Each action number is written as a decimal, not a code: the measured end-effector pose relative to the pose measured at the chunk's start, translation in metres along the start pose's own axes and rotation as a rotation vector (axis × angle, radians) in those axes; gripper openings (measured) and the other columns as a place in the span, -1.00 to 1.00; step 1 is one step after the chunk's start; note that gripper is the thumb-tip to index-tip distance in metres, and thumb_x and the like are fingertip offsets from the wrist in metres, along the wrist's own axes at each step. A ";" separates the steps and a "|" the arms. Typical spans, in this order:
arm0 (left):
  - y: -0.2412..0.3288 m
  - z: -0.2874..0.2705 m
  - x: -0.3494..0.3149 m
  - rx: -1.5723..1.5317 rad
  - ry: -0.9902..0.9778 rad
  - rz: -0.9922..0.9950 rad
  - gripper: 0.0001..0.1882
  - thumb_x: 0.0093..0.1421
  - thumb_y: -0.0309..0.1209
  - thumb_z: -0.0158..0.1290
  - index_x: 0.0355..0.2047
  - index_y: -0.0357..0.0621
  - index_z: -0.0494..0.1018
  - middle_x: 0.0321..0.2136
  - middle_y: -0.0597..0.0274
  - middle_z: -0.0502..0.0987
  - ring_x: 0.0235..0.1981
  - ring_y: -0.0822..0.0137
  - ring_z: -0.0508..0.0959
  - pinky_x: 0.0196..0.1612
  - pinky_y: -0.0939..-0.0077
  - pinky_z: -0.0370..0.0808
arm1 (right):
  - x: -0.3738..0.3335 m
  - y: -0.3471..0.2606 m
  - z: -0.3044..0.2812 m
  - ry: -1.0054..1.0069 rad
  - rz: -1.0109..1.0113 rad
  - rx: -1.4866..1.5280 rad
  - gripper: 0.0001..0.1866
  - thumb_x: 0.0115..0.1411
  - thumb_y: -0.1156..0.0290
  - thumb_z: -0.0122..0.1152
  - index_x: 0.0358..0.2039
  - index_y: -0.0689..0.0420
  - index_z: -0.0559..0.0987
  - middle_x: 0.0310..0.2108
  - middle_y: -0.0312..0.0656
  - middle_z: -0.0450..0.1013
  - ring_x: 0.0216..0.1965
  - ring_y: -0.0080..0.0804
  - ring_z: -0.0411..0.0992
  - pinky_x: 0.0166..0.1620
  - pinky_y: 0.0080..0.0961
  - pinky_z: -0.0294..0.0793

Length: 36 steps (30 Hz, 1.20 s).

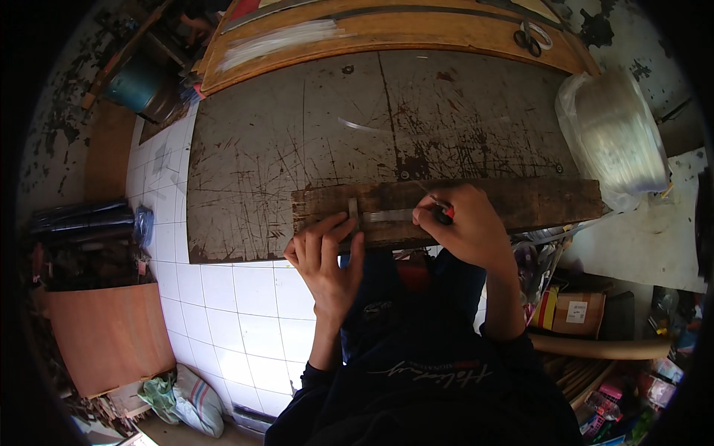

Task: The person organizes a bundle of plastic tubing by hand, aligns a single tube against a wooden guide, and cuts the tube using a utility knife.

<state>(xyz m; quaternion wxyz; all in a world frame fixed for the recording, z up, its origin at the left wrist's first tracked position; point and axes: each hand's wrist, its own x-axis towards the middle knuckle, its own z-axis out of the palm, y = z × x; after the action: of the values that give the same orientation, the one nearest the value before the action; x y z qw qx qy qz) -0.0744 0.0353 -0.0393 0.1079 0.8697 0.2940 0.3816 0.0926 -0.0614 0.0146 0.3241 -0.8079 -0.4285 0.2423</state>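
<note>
A dark wooden board lies along the near edge of the worktable. On it runs a translucent plastic strip, between my two hands. Beside the strip's left end a small upright grey piece stands across the board. My left hand rests at the board's near edge, fingers bent and apart, their tips by that grey piece. My right hand is closed around a small tool with a red and black handle, over the strip's right part. Its working end is mostly hidden, so its exact kind is unclear.
A large wrapped coil of clear strip stands at the table's right end. The scratched grey tabletop carries a loose strip offcut. Scissors and a pile of cut strips lie on the wooden ledge behind.
</note>
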 end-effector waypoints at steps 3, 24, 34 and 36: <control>0.002 -0.001 0.000 -0.002 -0.007 -0.011 -0.77 -0.10 -0.46 0.16 -0.37 -0.05 0.43 -0.28 0.40 0.44 -0.28 0.39 0.35 -0.15 0.44 0.13 | 0.000 0.005 0.004 0.090 -0.099 0.005 -0.86 -0.04 0.40 0.15 -0.55 0.22 0.54 -0.69 -0.15 0.40 -0.68 -0.46 0.33 -0.53 -0.55 0.26; 0.000 0.003 -0.004 0.068 0.004 0.024 -0.75 -0.10 -0.43 0.15 -0.35 0.12 0.47 -0.26 0.44 0.40 -0.28 0.40 0.34 -0.13 0.40 0.11 | -0.002 -0.005 0.000 0.031 -0.017 -0.028 -0.78 -0.01 0.29 0.10 -0.54 0.20 0.51 -0.69 -0.11 0.41 -0.58 -0.16 0.44 -0.43 -0.37 0.40; 0.004 0.002 -0.007 0.190 0.024 0.083 -0.63 -0.15 -0.48 0.14 -0.28 0.26 0.49 -0.27 0.42 0.39 -0.26 0.45 0.36 0.03 0.31 0.07 | -0.002 -0.003 0.001 0.021 0.007 -0.031 -0.77 -0.01 0.28 0.10 -0.52 0.21 0.52 -0.66 -0.10 0.42 -0.54 -0.14 0.44 -0.39 -0.33 0.41; 0.003 0.003 -0.009 0.178 0.022 0.089 -0.62 -0.15 -0.48 0.14 -0.28 0.27 0.49 -0.26 0.40 0.39 -0.25 0.45 0.37 0.05 0.28 0.05 | -0.002 0.000 0.002 0.042 -0.035 -0.089 -0.77 -0.01 0.28 0.10 -0.51 0.21 0.52 -0.65 -0.10 0.43 -0.52 -0.12 0.44 -0.38 -0.32 0.41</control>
<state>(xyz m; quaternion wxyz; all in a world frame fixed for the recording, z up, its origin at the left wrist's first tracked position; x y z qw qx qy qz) -0.0762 0.0273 -0.0453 0.0098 0.8838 0.2890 0.3677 0.0901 -0.0627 0.0136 0.3011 -0.8188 -0.4458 0.2005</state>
